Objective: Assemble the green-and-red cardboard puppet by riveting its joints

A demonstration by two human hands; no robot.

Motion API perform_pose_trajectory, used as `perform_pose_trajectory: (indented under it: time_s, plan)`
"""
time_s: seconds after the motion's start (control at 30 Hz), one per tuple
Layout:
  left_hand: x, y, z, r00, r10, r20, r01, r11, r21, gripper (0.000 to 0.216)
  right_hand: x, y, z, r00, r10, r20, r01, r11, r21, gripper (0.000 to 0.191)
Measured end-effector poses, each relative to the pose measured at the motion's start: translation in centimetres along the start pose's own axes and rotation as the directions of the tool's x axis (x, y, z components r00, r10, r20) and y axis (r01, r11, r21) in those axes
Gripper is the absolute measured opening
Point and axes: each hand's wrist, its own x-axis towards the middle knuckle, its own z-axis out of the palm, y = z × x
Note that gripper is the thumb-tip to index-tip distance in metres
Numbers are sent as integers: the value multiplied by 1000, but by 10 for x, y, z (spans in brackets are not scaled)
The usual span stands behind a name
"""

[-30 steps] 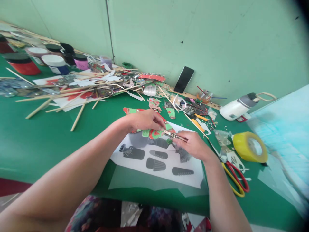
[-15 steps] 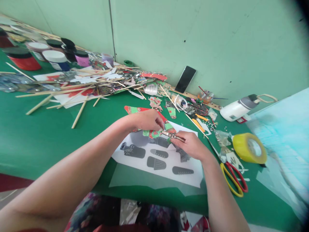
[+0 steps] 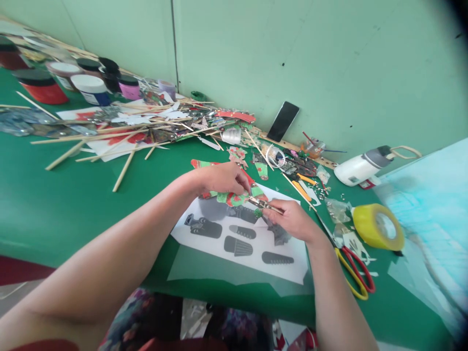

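My left hand (image 3: pixel 221 178) pinches a red and green painted cutout (image 3: pixel 234 197) over a white sheet printed with black shapes (image 3: pixel 237 241). My right hand (image 3: pixel 292 220) is closed round a small metal punch tool (image 3: pixel 263 204), whose tip meets the cutout's edge right by my left fingertips. Both hands hover just above the green table (image 3: pixel 73 209). A dark cutout piece (image 3: pixel 278 236) lies under my right hand.
Wooden sticks (image 3: pixel 120 141) and paper scraps pile up at the back left, behind them several paint jars (image 3: pixel 91 88). A phone (image 3: pixel 282 121) leans on the wall. At the right lie scissors (image 3: pixel 353 273), a yellow tape roll (image 3: pixel 378 227) and a white bottle (image 3: pixel 360 165).
Both hands stay on the cutout and tool with only slight shifts. The view has drifted a little, so the table's things sit slightly further right in frame.
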Motion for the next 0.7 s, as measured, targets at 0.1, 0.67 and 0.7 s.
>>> perform_pose_trajectory:
  time_s: [0.1,0.67,0.7]
  plan:
    - [-3,0,-4,999,-3,-41,0,998,-61,27,-1,-1,-1,1000,-9,1,9,1000,26,31]
    - [-1,2,3,999,51,18,-50,997,-57,30,-2,-1,1,1000,-15,-6,15,998,56,32]
    - [-1,2,3,998,52,23,-50,997,-59,30,-2,-1,2,1000,-11,-9,12,998,57,31]
